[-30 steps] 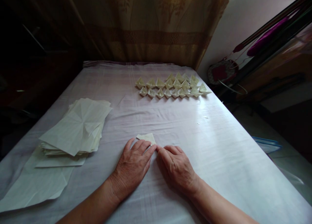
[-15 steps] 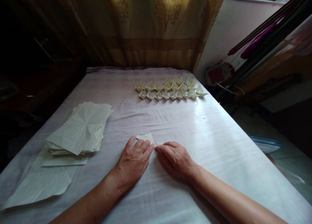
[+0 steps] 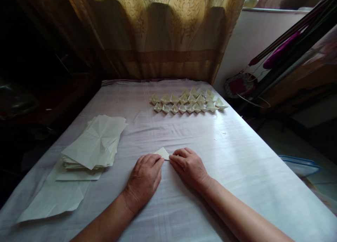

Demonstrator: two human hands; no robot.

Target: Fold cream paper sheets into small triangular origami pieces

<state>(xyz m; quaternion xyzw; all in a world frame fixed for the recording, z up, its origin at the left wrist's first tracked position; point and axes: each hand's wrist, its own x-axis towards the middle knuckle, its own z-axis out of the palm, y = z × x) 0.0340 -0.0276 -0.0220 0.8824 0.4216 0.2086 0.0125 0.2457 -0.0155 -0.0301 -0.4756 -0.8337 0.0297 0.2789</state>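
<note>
One corner towards the table's (image 3: 171,214) far edge, the paper (image 3: 163,153) is held between left hand (image 3: 144,176) and right hand (image 3: 191,169), fingers nearly closed.

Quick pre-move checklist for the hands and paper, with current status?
1. Left hand at the small paper piece: ok, fingers at its left side.
2. Right hand at the piece: ok, fingertips at its right corner.
3. Edges of the piece lined up: cannot tell, too small and partly covered.
4. Paper stack apart from both hands: ok, off to the left.
5. Stack squared up: not ok, sheets lie skewed.
6. Folded paper shapes apart from both hands: ok, grouped toward the far right.
</note>
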